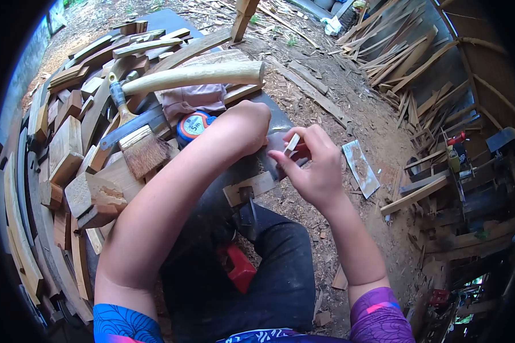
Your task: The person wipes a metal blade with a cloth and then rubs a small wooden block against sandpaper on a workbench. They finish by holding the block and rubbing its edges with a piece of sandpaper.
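Between the thumb and fingers of my right hand is a small pale wood piece. My left hand is bent inward just left of it; its fingers are mostly hidden behind the wrist, so what it holds is not visible. Below both hands a notched wooden piece lies at the edge of the dark work surface. A blue and orange tape measure sits behind my left forearm, beside a folded pinkish cloth.
A wide brush and a long wooden handle lie on the left among stacked wood offcuts. A flat board rests on the ground at right. Something red is by my legs.
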A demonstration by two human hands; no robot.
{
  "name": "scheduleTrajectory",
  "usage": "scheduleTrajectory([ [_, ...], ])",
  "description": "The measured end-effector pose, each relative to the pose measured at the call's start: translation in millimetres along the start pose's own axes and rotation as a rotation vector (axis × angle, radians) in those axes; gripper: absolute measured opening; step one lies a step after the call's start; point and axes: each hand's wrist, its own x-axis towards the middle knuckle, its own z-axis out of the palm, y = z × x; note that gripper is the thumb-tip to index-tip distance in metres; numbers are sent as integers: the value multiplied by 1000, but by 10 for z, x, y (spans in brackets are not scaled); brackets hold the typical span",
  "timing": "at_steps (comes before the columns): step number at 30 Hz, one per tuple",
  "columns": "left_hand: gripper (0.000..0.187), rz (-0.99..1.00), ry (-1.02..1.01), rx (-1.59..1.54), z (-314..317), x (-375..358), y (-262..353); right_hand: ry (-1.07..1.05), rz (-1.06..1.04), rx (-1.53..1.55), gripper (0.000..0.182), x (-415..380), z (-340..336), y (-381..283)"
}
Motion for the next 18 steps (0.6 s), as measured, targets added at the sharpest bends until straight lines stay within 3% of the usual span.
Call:
scheduleTrajectory([
  [2,17,6,-17,3,25,-3,23,9,60,119,28,1,-34,132],
  [5,20,-39,4,-16,47,19,-2,106,227,7,29,149,-110,617],
  [6,20,-47,12,-22,28,10,-16,98,218,8,29,127,-67,480],
  [8,21,23,-5,-2,9,6,-7,42,-12,107,27,-60,52,1],
  [10,21,3,8,11,27,2,-4,-5,17,170,27,-73,73,17],
  [12,20,-9,-6,-68,20,-16,-10,211,144,57,28,83,58,422],
  [13,19,7,19,-40,46,-7,-18,204,216,13,28,156,35,491],
  [14,19,21,47,-14,59,-2,-29,208,207,17,28,141,93,485],
  [16,18,1,18,-15,13,-5,-5,172,-17,47,26,-11,233,142],
  [18,18,-14,-10,-26,-10,5,32,118,-25,59,25,-32,167,25],
])
